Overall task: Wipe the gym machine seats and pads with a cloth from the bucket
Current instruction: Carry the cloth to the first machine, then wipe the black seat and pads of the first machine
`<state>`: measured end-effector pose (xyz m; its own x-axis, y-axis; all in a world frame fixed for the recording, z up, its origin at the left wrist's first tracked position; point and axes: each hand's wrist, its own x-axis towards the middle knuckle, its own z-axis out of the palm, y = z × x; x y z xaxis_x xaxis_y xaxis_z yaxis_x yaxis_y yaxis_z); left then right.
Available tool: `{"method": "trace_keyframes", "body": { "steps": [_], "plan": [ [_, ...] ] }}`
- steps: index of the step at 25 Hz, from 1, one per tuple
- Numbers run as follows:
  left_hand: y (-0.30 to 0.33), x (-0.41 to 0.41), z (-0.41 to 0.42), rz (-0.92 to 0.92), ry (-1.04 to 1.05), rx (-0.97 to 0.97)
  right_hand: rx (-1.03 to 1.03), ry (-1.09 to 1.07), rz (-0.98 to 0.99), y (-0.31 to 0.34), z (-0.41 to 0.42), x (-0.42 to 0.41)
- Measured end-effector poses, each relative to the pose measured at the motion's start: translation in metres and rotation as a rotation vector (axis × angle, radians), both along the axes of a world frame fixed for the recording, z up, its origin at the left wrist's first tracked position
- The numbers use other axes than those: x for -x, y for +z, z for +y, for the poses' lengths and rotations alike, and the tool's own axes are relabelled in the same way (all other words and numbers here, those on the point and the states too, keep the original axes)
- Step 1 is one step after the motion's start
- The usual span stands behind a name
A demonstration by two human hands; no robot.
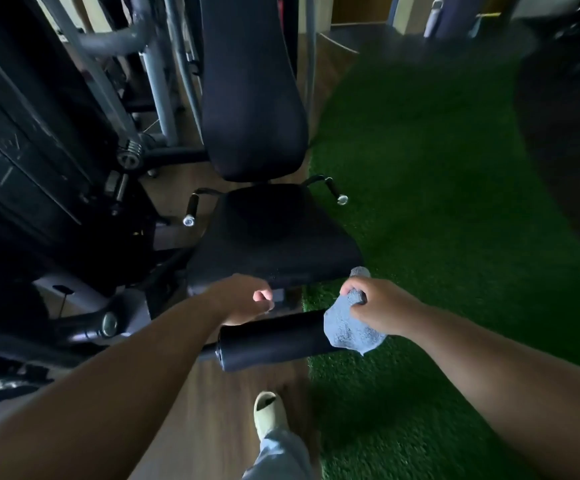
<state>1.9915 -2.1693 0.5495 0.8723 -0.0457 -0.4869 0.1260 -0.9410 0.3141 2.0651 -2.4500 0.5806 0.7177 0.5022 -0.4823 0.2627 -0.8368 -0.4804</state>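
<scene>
While the right hand (378, 306) grips the cloth (347, 330) on the roller pad (271, 341), left hand (243, 299) fingers curl emptily.

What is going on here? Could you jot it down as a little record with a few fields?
setting: gym machine with a black seat and an upright back pad
floor: wood planks beside green artificial turf
right hand: grips a blue-grey cloth
cloth position: draped over the right end of the black roller pad
left hand: reaches under the seat's front edge, fingers curled; what it holds is unclear
bucket: not in view
also seen: person's foot in a pale slipper
</scene>
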Motion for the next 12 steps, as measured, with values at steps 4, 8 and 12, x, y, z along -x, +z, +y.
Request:
{"method": "trace_keyframes", "body": {
  "steps": [4,8,12],
  "plan": [
    [-0.015,-0.053,0.046,0.064,0.046,-0.010,-0.003,0.035,0.019,-0.008,0.043,-0.057],
    [-0.026,-0.109,0.072,0.067,0.096,-0.004,0.002,0.099,-0.069,-0.005,0.072,-0.122],
    [-0.044,-0.153,0.073,0.042,0.208,0.004,0.108,0.248,-0.353,0.001,0.088,-0.189]
  ]
}}
